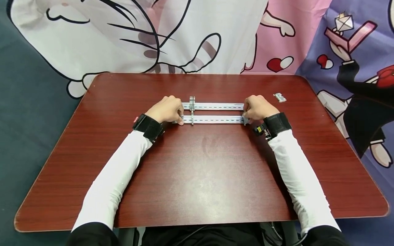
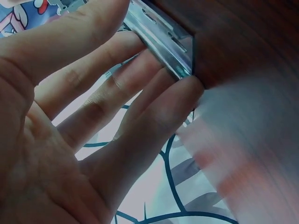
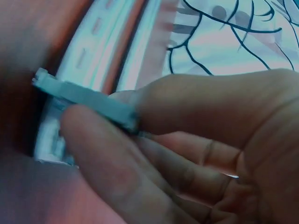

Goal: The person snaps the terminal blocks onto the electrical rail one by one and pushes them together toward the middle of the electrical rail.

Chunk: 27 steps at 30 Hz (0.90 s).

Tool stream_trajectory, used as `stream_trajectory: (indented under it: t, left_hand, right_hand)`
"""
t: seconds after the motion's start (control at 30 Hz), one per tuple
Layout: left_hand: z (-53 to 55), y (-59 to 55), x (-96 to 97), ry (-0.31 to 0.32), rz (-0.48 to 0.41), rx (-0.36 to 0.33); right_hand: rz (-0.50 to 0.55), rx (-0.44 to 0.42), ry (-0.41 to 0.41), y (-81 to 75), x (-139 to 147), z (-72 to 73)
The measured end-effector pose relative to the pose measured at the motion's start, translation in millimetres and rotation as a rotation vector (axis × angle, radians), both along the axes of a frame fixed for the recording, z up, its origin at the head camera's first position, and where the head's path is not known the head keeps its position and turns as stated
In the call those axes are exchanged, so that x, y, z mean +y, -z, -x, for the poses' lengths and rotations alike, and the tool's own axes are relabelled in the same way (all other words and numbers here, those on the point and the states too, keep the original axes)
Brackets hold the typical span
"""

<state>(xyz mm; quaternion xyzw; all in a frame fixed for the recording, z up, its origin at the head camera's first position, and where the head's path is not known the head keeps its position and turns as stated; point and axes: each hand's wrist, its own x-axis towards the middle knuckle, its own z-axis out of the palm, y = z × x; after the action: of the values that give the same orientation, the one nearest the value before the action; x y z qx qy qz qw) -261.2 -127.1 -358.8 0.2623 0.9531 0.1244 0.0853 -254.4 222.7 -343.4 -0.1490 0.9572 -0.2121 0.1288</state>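
Note:
Two slotted metal DIN rails lie side by side across the table, a near rail (image 1: 217, 119) and a far rail (image 1: 219, 106). My left hand (image 1: 167, 109) holds the left end of the near rail; in the left wrist view thumb and fingers bend about the rail end (image 2: 161, 39). At the near rail's right end my right hand (image 1: 258, 108) pinches a small grey rail clip (image 3: 88, 100) between thumb and finger. That clip lies across the rail; whether it is seated cannot be told. Toward the left, grey clips (image 1: 192, 103) sit across the rails.
Another loose grey clip (image 1: 279, 97) lies on the table beyond my right hand. The brown table (image 1: 197, 177) has rounded corners. A printed cloth (image 1: 184, 34) hangs behind its far edge. Both wrists carry black straps with cameras.

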Motion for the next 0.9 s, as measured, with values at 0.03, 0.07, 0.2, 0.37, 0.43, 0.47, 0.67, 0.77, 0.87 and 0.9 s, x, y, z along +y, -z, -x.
stream_trajectory:
  t: [0.03, 0.07, 0.2, 0.37, 0.43, 0.47, 0.67, 0.77, 0.87, 0.9]
  left_hand:
    - [0.1, -0.6, 0.0, -0.003, 0.001, 0.001]
    - [0.6, -0.8, -0.1, -0.005, 0.002, 0.001]
    - [1.0, -1.9, -1.1, -0.006, 0.008, -0.001]
    - [-1.4, 0.2, -2.5, -0.012, 0.003, -0.017]
    - [-2.0, 1.7, -3.3, -0.013, 0.005, -0.017]
    - [-2.2, 2.2, -3.7, -0.012, 0.007, -0.014]
    - [-2.4, 1.7, -4.3, -0.004, 0.005, 0.002]
    - [-2.2, 1.1, -3.0, -0.008, 0.003, -0.007]
    - [-2.1, 0.3, -1.7, -0.018, 0.007, -0.016]
    - [-2.0, 0.2, -1.3, -0.020, 0.010, -0.015]
  right_hand:
    - [0.005, 0.008, -0.002, 0.6, 0.4, -0.9]
    - [0.012, 0.013, -0.005, 0.9, 0.7, -1.5]
    - [0.024, 0.018, 0.008, 4.0, 0.4, -2.2]
    - [0.075, -0.041, 0.019, 7.8, 0.9, -1.2]
    - [0.100, -0.057, 0.026, 9.5, 0.9, -0.7]
    - [0.107, -0.059, 0.028, 10.6, 0.1, -0.6]
    - [0.222, -0.067, -0.013, 16.3, -13.1, -0.6]
    - [0.334, -0.119, -0.017, 19.3, -21.5, -1.0]
    - [0.414, -0.155, -0.017, 22.2, -30.0, -1.7]
    - [0.428, -0.156, -0.022, 23.3, -32.8, -1.8]
